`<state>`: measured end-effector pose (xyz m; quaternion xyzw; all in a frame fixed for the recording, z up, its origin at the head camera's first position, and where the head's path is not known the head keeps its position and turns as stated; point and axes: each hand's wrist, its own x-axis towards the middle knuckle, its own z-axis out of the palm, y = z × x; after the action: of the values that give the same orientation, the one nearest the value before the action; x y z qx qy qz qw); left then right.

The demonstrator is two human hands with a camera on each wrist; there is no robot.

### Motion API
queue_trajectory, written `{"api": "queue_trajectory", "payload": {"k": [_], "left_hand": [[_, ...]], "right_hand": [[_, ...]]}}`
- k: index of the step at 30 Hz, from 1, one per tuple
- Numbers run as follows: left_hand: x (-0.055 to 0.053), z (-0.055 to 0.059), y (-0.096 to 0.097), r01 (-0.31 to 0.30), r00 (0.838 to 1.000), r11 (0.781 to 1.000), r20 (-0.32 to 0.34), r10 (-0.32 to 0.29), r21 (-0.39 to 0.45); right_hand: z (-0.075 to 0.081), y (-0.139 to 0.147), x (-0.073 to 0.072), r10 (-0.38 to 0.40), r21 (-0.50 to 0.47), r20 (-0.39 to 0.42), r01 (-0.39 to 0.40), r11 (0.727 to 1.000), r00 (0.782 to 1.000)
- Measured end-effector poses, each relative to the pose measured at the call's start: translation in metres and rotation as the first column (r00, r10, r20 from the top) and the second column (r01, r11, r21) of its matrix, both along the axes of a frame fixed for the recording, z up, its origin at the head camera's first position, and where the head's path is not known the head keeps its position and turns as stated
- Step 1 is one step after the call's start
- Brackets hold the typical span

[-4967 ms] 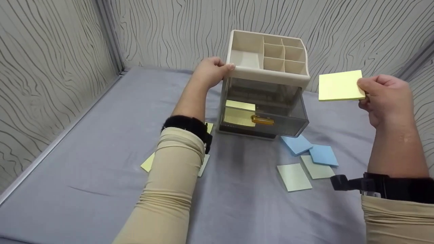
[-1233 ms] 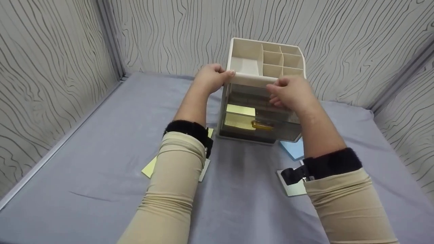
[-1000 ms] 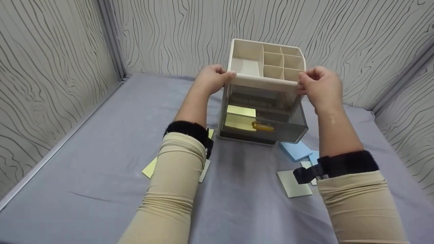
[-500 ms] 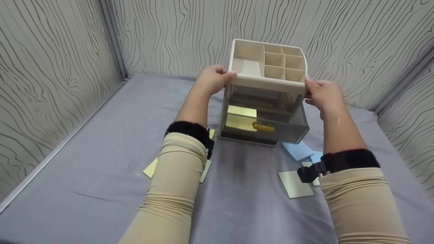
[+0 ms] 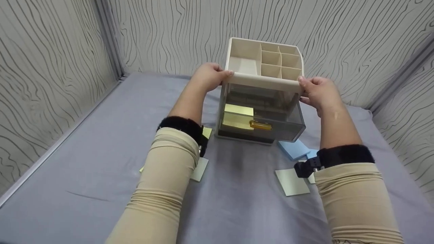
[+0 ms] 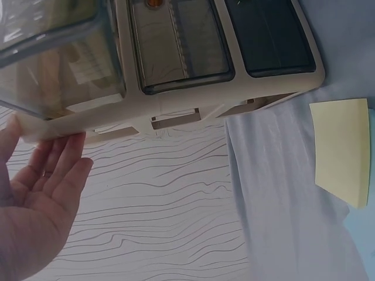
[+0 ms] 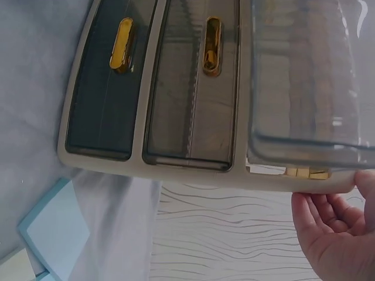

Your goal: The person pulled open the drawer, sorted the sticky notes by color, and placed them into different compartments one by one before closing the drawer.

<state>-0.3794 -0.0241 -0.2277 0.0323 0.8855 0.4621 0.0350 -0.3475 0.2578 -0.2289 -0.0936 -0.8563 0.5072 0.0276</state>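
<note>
Head view | I see the drawer box (image 5: 266,81) standing on grey cloth (image 5: 237,203) | left hand (image 5: 210,76) holds its upper left edge between thumb and fingers, right hand (image 5: 321,93) holds its upper right edge likewise | its top drawer (image 5: 283,129) is pulled out, with yellow notes (image 5: 239,110) inside | blue pads (image 5: 293,149) lie near its lower right corner.

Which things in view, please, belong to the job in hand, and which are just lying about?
In the job, it seems:
drawer organizer, held by left hand and right hand
its open top drawer
yellow notes inside that drawer

Lying loose on the cloth, perhaps for later:
blue pads
pale green pads
yellow pads
</note>
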Motion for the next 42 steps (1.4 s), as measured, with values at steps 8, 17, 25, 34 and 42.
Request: {"api": "queue_trajectory", "payload": {"k": [8,17,25,34,42], "left_hand": [[0.001,0.0,-0.004,0.029,0.999,0.998,0.015,-0.03,0.051],[0.001,-0.036,-0.027,-0.028,0.992,0.983,0.125,0.005,0.18],[0.005,-0.089,-0.043,0.013,0.996,0.919,0.088,0.024,-0.394],[0.012,-0.14,-0.036,0.003,0.98,0.806,0.162,0.116,-0.592],[0.017,-0.158,-0.026,-0.03,0.982,0.796,0.13,0.135,-0.605]], "right_hand": [[0.0,0.003,-0.002,0.021,-0.043,-0.004,-0.022,0.999,1.0],[-0.004,0.002,-0.002,0.015,-0.04,-0.014,-0.016,0.999,1.0],[-0.005,0.002,-0.001,0.026,-0.031,-0.014,-0.026,0.999,1.0],[-0.005,0.004,-0.002,0.027,-0.029,-0.027,-0.028,0.999,0.999],[-0.004,0.004,0.0,0.026,-0.02,-0.024,-0.026,0.999,0.999]]}}
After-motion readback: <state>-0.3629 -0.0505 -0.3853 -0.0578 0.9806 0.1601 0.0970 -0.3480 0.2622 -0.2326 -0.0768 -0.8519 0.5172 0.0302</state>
